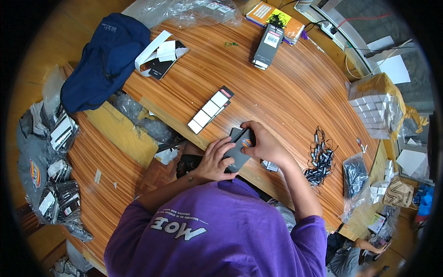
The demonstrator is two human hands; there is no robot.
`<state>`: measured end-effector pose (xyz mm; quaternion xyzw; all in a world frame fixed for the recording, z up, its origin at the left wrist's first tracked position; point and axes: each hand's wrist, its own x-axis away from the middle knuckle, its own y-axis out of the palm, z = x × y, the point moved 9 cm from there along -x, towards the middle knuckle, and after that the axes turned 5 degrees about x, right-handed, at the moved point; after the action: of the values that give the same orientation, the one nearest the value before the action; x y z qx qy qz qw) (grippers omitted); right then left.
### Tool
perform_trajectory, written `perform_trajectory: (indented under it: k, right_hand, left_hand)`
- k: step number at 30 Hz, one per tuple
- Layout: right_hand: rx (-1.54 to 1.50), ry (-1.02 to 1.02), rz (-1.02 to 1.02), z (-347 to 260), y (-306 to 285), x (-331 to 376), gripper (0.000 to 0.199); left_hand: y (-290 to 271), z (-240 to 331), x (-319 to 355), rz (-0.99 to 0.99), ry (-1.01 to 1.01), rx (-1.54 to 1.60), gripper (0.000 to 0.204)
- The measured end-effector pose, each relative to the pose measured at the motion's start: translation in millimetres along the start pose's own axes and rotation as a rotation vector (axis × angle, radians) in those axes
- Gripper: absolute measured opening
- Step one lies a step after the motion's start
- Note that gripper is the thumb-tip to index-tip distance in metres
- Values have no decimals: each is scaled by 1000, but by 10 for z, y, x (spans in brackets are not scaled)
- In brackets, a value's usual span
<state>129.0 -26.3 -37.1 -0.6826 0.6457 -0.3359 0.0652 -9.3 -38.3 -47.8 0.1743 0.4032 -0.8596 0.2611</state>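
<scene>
Near the table's front edge, a small stack of dark grey hang tags (237, 158) with an oval logo is gripped between my two hands. My left hand (214, 161) wraps the near left side, its fingers lying over the top. At the far right corner my right hand (265, 142) pinches the tags, thumb by the logo. Just beyond lies a dark tag card with white blank labels (211, 109). A small white-labelled piece (269, 165) sits partly under my right forearm. Right of that is a pile of black tag strings (319, 157).
A tall bundle of grey tags (268, 46) lies at the far side, against orange booklets (295, 28). A navy cloth bag (108, 60) and a label roll (154, 51) occupy the far left. Bundled tags (62, 134) line the left edge; wrapped white boxes (373, 108) stand right. Another person (348, 258) is lower right.
</scene>
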Motion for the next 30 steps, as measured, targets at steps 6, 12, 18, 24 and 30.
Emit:
perform_trajectory:
  k: [6,12,18,24,30]
  right_hand:
    - [-6,-48,-62,-100,-2,12,62]
    - [-372,-71,-227,37,126,3,73]
    - [-535,-138,-12,66,-235,109,66]
    - [-45,-372,79,-52,-291,97,74]
    - [-16,-554,82,-103,-240,161,77]
  left_hand:
    - [22,-7,82,62,82,-2,67]
    - [-219,-57,91,107,6,229,82]
    - [-175,-312,-121,224,-555,577,77]
    - [-255,-193,-354,250,-401,174,66]
    - [-136,-115,-350,222,-444,170,54]
